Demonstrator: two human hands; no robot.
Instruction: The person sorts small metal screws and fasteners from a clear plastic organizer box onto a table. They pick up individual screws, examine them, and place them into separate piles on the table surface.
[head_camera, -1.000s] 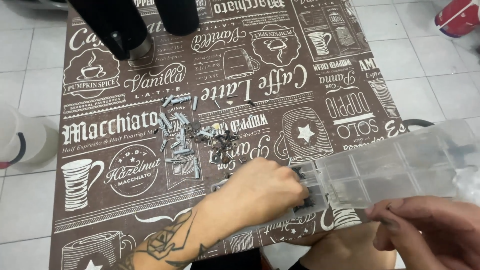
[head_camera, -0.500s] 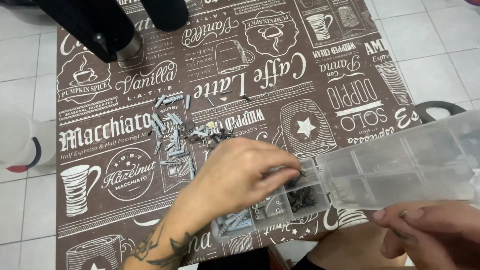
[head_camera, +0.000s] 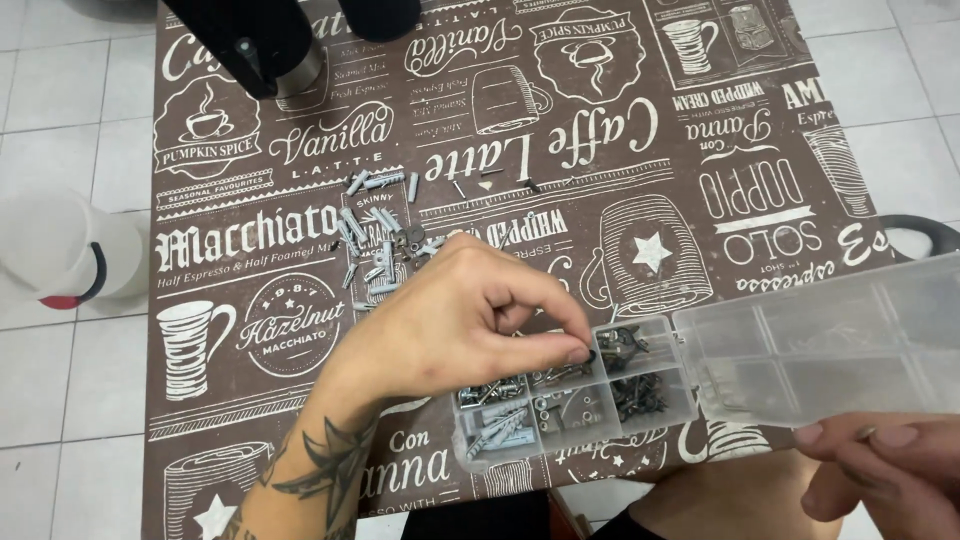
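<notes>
**Two hands, one parts box, one messy pile**

So the left hand (head_camera: 470, 320) has thumb and forefinger pinched on a small dark ring (head_camera: 588, 356), right over the clear organizer box (head_camera: 560, 400). I count about six small compartments on the open side, with screws, hooks and grey plugs in them. The right hand (head_camera: 885, 470) grips the box's open lid (head_camera: 830, 345) from underneath at the edge. Further out, one loose heap of grey wall plugs (head_camera: 375, 235) lies on the brown coffee-print tablecloth (head_camera: 720, 130)

open tabletop (head_camera: 700, 130) beyond loose hardware pile (head_camera: 375, 235)
</notes>
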